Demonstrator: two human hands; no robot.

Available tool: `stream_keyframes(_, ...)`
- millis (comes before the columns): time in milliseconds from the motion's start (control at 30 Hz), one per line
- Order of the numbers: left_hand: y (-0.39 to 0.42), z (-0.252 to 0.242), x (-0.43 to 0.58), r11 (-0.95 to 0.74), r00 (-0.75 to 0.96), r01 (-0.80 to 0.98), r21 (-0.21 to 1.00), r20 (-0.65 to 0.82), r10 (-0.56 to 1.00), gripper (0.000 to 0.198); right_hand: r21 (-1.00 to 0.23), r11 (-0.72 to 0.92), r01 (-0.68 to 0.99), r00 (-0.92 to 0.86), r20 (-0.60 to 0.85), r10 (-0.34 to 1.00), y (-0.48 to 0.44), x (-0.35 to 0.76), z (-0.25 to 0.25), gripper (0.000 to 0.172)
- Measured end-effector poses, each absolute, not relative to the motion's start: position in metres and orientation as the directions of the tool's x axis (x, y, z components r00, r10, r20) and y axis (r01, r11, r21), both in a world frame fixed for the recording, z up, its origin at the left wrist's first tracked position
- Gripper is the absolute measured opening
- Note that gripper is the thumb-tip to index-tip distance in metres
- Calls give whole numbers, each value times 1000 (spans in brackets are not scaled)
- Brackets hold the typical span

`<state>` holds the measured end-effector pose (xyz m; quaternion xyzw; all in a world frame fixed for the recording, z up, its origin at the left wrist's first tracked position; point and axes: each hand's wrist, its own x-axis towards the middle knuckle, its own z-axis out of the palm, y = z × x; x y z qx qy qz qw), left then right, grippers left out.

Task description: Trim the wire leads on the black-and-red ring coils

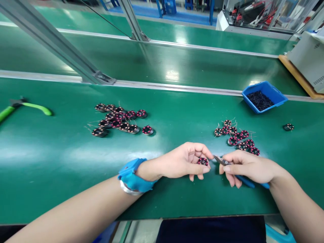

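Note:
My left hand, with a blue strap on its wrist, is closed round a small motor stator wound with reddish wire. Beside it, my right hand grips blue-handled pliers, whose pointed jaws are close to the left fingertips. Whether the jaws touch a wire is too small to tell. Beyond my right hand lies a group of wound stators with thin wire ends sticking out. A larger group of similar stators sits on the green table to the left.
A blue bin of small dark pieces stands at the back right. One stator lies apart near it. Green-handled cutters rest at the far left. A metal post rises from the rail along the table's back edge.

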<state>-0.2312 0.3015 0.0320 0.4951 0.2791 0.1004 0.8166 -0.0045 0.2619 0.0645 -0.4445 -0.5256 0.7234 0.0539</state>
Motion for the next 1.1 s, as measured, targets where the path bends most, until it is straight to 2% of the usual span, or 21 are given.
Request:
stream_keyframes(333,300,33,-230,467,821,157,870,-378,428,33,-801,-432,414,-589,-597,544,263,-7,66,37)
stream_keyframes(1100,300,31,-231,460,822,148,875,-368,434,32,-811,-354,466,-580,-582,570,258,-4,61,26)
